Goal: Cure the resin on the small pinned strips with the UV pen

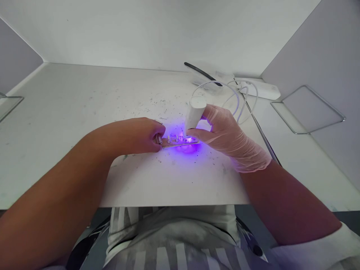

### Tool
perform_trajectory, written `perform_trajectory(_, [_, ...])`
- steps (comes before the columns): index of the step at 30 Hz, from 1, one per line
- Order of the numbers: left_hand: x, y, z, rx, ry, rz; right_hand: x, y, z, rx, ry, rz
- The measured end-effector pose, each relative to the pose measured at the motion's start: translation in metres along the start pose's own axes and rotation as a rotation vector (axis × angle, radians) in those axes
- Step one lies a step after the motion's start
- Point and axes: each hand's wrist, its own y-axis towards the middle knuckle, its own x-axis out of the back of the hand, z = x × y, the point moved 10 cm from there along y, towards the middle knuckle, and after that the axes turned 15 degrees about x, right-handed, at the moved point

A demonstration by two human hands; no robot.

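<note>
My bare left hand (140,135) is closed on the left end of a narrow strip (179,144) that carries several small clear upright pieces. It rests low over the table, just in front of me. My right hand (225,131), in a thin translucent glove, grips a white handheld UV lamp (195,112). The lamp points down at the right part of the strip and throws violet light over it and the tabletop. Glare blurs the small pieces there, and whether the lamp touches them I cannot tell.
A dark, narrow nail file (201,72) lies at the back beside some clear plastic packaging (209,87). A white cable (237,101) loops toward a long white device (260,89). Dark specks dot the white table (70,105). A metal wire frame (308,109) stands at the right wall.
</note>
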Motion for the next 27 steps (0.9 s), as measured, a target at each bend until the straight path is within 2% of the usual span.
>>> perform_trajectory(15, [0.0015, -0.0005, -0.0015, -0.019, -0.039, -0.008, -0.0004, 0.0005, 0.0001, 0.001, -0.006, 0.011])
perform_trajectory(27, [0.0006, -0.0001, 0.0000, 0.018, -0.016, 0.002, 0.0001, 0.0003, 0.0005, 0.005, -0.004, 0.000])
